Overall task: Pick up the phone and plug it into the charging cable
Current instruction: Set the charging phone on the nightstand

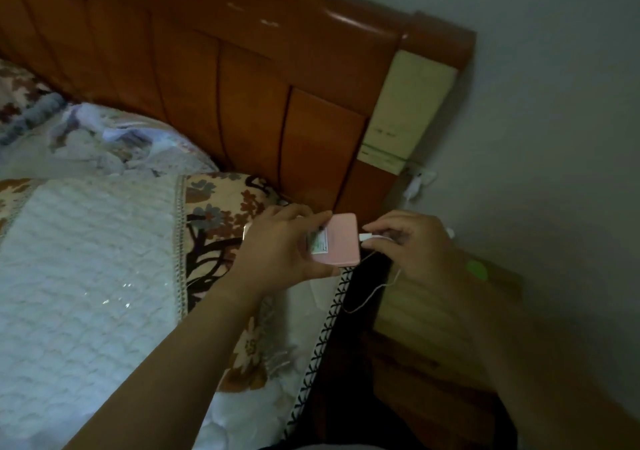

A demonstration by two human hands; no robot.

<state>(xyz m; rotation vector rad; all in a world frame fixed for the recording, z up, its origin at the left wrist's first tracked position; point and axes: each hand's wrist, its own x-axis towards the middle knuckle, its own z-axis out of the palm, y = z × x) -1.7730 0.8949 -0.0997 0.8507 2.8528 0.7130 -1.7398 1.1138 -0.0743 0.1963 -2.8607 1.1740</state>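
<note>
Two hands: left hand grips phone; right hand pinches cable plug; port hidden.

A bed with a wooden headboard carries a white quilted cover, a floral pillow and crumpled bedding.

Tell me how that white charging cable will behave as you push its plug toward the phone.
Probably floppy: the cable sags in a loose curve below the right hand. Its plug looks stiff, pinched near the pink phone. Likely light; the left hand should brace.
</note>
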